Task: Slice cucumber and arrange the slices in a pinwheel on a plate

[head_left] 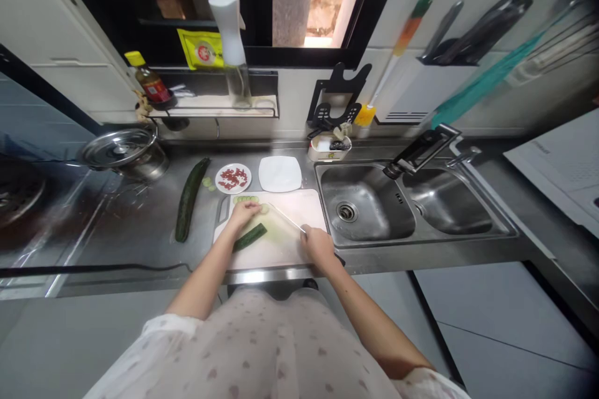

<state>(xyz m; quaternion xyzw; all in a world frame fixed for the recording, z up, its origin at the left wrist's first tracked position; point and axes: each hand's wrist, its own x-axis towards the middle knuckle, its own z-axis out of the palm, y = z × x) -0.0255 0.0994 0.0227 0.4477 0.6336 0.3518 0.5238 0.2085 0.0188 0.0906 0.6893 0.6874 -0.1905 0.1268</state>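
Observation:
My right hand (318, 244) is closed round the handle of a knife (291, 221), its blade pointing left and away over the white cutting board (290, 255). At the blade's tip, the fingers of my left hand (244, 214) are pinched on a pale cucumber slice (264, 208). A row of several cucumber slices (245, 199) lies on the board just beyond that hand. Nearer me rests a cut piece of cucumber (251, 236), dark green skin up, partly behind my left wrist. Left of the board is a whole cucumber (191, 199) on the steel counter.
Behind the board stand a small plate of chopped red pieces (233, 179) and a white square plate (280, 173). A double sink (369, 206) with a faucet (421, 153) adjoins on the right. A lidded pot (124, 153) sits at the left, near a black cord (103, 269).

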